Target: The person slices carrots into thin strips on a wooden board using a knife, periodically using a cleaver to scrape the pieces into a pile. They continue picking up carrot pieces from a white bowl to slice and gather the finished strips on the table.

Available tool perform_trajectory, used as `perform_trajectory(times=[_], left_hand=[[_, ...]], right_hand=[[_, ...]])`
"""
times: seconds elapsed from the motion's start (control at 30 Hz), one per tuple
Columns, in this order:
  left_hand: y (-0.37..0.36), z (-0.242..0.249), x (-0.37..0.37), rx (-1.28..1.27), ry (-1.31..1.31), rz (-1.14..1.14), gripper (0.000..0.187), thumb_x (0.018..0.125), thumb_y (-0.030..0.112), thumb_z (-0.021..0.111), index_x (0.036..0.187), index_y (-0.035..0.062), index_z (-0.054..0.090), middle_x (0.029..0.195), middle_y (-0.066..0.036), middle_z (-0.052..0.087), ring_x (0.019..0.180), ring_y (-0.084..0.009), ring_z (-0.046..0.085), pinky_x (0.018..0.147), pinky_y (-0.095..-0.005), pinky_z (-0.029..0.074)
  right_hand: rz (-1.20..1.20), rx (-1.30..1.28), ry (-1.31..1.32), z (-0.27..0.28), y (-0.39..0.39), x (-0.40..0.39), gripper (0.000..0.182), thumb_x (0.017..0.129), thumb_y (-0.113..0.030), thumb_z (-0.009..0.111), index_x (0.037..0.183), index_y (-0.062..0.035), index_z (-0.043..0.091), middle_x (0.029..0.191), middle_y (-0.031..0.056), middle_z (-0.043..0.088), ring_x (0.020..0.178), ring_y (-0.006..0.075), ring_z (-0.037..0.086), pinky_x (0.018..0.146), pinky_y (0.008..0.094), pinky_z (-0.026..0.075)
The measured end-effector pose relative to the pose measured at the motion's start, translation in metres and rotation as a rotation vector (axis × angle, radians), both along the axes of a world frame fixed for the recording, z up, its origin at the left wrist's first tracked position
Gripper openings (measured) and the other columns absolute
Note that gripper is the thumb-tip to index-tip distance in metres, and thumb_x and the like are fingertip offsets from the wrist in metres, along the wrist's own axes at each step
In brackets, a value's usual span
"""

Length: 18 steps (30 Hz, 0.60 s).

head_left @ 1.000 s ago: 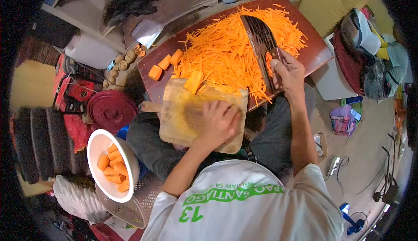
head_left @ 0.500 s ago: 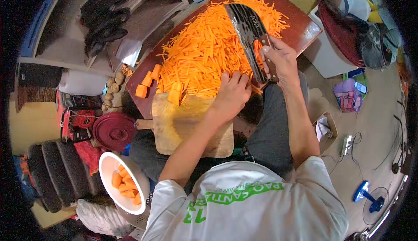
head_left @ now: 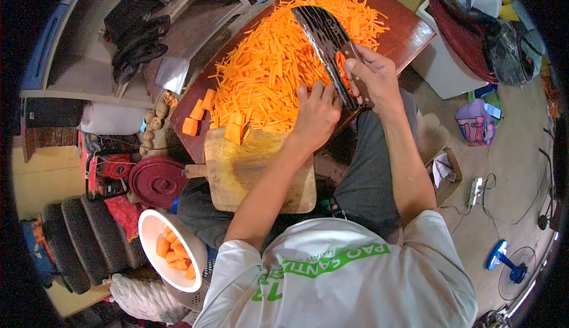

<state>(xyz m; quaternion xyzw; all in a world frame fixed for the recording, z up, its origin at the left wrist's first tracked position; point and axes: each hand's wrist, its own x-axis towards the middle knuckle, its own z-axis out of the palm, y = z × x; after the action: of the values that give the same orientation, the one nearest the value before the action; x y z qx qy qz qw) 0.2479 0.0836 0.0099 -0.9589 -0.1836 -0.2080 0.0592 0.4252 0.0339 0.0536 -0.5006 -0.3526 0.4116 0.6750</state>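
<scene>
A cleaver (head_left: 323, 42) with a dark, wet blade and a brown riveted handle is in my right hand (head_left: 374, 80), its blade raised over the heap of carrot strips (head_left: 267, 73). Orange carrot bits show beside the blade near my fingers. At the heap's near edge, my left hand (head_left: 318, 114) touches the strips with its fingers bent and somewhat apart. Below that forearm lies a wooden cutting board (head_left: 237, 177), and a carrot chunk (head_left: 235, 129) sits at its far edge. More carrot chunks (head_left: 197, 110) rest left of the heap.
The red-brown table (head_left: 409, 43) bears the heap. A white bowl (head_left: 148, 248) with carrot pieces stands at lower left, near a dark red lid (head_left: 155, 181) and stacked tires (head_left: 89, 239). On the right are a cardboard box (head_left: 450, 177) and a blue-based fan (head_left: 507, 266).
The cleaver's blade has swung a little to the left over the heap. Loose strips under my left hand at the table edge no longer show. The whole view has shifted slightly.
</scene>
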Motion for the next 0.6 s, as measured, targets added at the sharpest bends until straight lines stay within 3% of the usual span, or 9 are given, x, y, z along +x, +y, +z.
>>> perform_trajectory(times=[0.2,0.23,0.33,0.43,0.53,0.57,0.6], left_hand=[[-0.005,0.009,-0.008,-0.054,-0.051,-0.011,0.020,0.081,0.011,0.072,0.100,0.0062,0.075,0.106,-0.009,0.062,0.108,-0.0294,0.057,0.098,-0.0536,0.036],[-0.005,0.010,-0.009,-0.059,-0.070,-0.016,0.020,0.081,0.011,0.072,0.100,0.0068,0.075,0.106,-0.008,0.061,0.108,-0.0289,0.057,0.098,-0.0533,0.036],[-0.001,0.006,-0.013,-0.128,-0.253,-0.007,0.028,0.077,0.005,0.076,0.105,0.0089,0.076,0.097,-0.006,0.064,0.100,-0.0296,0.059,0.095,-0.0509,0.037],[-0.003,0.017,-0.022,-0.232,-0.442,0.096,0.024,0.087,0.004,0.076,0.110,0.0071,0.075,0.101,-0.007,0.067,0.098,-0.0269,0.059,0.097,-0.0476,0.035],[0.002,0.027,-0.029,-0.542,-0.692,0.195,0.028,0.094,0.003,0.079,0.122,0.0036,0.075,0.105,-0.007,0.073,0.093,-0.0244,0.069,0.090,-0.0406,0.052],[0.003,0.023,-0.029,-0.718,-0.810,0.204,0.040,0.097,0.005,0.080,0.135,-0.0004,0.068,0.109,-0.007,0.073,0.098,-0.0188,0.071,0.087,-0.0353,0.057],[0.000,0.030,-0.026,-0.899,-0.955,0.185,0.041,0.098,0.006,0.080,0.136,-0.0015,0.066,0.107,-0.006,0.072,0.098,-0.0177,0.070,0.090,-0.0352,0.057]], right_hand=[[0.003,0.042,0.182,0.005,-0.001,0.006,0.026,0.104,-0.018,0.071,0.121,0.0011,0.069,0.078,0.0015,0.066,0.047,0.0078,0.057,0.038,0.0231,0.042],[0.034,0.053,0.178,0.000,0.000,0.010,0.035,0.106,-0.021,0.070,0.132,0.0015,0.065,0.082,0.0032,0.067,0.050,0.0064,0.056,0.039,0.0227,0.044],[0.041,0.040,0.231,0.001,0.000,0.011,0.038,0.106,-0.022,0.070,0.135,0.0015,0.063,0.083,0.0041,0.067,0.049,0.0070,0.056,0.038,0.0226,0.044],[0.103,0.033,0.294,0.007,-0.001,0.010,0.031,0.106,-0.022,0.067,0.126,0.0015,0.066,0.077,0.0048,0.067,0.045,0.0090,0.056,0.036,0.0243,0.043],[0.208,0.058,0.382,0.002,0.000,0.008,0.031,0.107,-0.024,0.067,0.127,-0.0004,0.065,0.077,0.0063,0.067,0.043,0.0094,0.056,0.034,0.0246,0.043],[0.228,0.038,0.390,0.001,0.001,0.006,0.030,0.106,-0.025,0.068,0.125,-0.0025,0.065,0.075,0.0063,0.066,0.042,0.0098,0.055,0.034,0.0248,0.043],[0.266,0.041,0.411,-0.002,0.001,0.004,0.030,0.107,-0.025,0.068,0.126,-0.0027,0.065,0.075,0.0060,0.065,0.042,0.0099,0.055,0.034,0.0249,0.043]])
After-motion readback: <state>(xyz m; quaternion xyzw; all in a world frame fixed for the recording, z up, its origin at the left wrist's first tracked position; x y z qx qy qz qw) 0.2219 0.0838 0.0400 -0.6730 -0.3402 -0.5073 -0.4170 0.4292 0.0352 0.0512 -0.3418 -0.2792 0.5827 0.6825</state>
